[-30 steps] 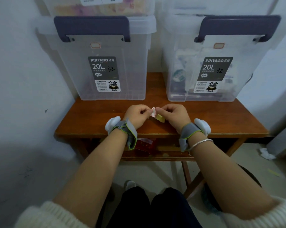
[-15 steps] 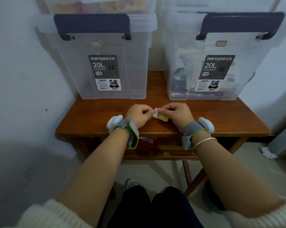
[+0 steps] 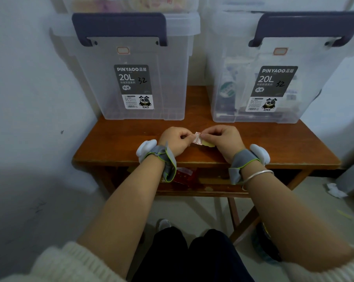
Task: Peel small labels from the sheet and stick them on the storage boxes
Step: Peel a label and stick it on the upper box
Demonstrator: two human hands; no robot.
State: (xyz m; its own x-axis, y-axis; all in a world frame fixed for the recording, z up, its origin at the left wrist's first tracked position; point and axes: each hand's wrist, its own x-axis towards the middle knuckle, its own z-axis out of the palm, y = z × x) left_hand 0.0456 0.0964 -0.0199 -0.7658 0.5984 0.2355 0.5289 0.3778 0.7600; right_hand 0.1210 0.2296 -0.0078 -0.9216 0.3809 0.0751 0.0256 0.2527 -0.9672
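Paper-thin label sheet (image 3: 198, 138), v. light & floppy: we pinch it w/ left hand (image 3: 175, 141) and right hand (image 3: 223, 140), both closed on it. We'd lift a label by its corner only, since it'll probably curl & stick to fingers.

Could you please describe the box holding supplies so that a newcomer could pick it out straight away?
Two clear storage boxes stand side by side at the back of the wooden table, against the wall. The one meant is the right-hand box. Unlike the left-hand box, which looks empty, packets and papers show through its walls.
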